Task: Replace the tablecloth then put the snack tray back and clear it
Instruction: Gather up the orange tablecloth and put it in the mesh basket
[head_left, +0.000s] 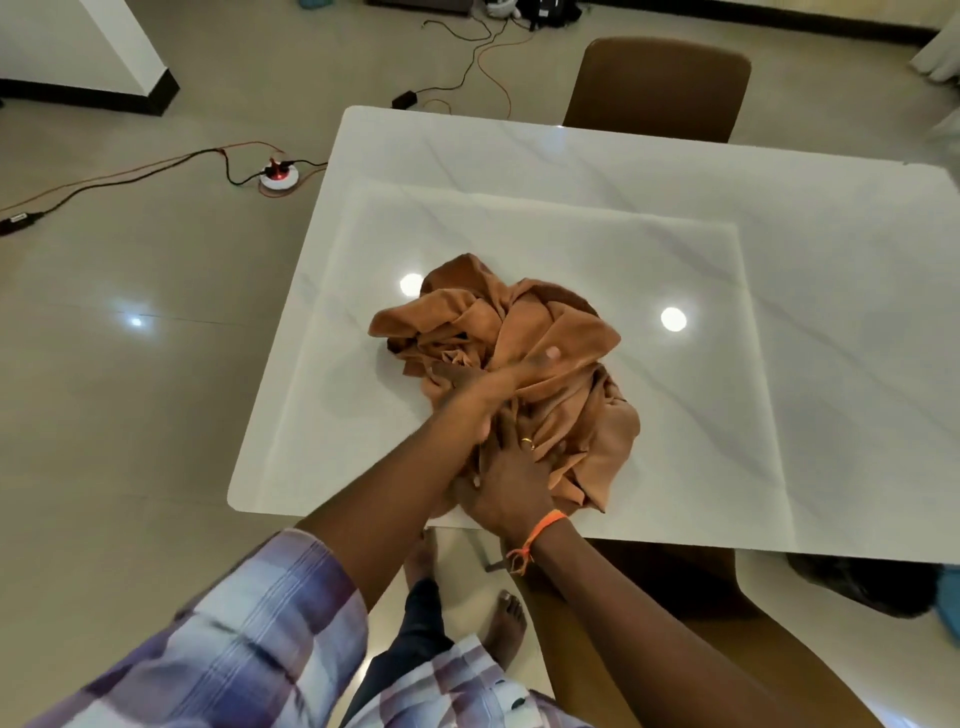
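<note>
Near edge of the white marble worktop (675, 218), pretty much dead centre left-to-right: bunched-up brown tablecloth (524, 332), all wadded into a heap and not spread at all. Makes sense as a staging spot, since dumped close to the body means both arms reach it without leaning.

Left hand (498, 387) stretched across the top of the pile, blurry from motion, thumb poking up at the far side. Looks pressed into the folds, fingers (545, 358) maybe curling on a layer, but honestly can't tell whether actually gripping or just pushing flat. Right hand (511, 480) sitting at the near side of the heap, ring finger with a gold band, orange thread on the wrist (540, 532). Fingers there dug down into the fabric, seemingly pinching a fold, probably hunting for a hem or corner to shake the thing open.

Judging by that: still at the first step, cloth not laid yet, and no snack tray anywhere in view, so the put-back-and-clear part is a long way off.

Other stuff around: brown chair (660, 88) tucked at the far side, another chair back below the near edge, power strip (279, 176) with red lights and cables trailing over the floor off to the far left. Bare feet visible under the worktop edge too.

Next up probably finding two corners and flinging outward toward the far side.
</note>
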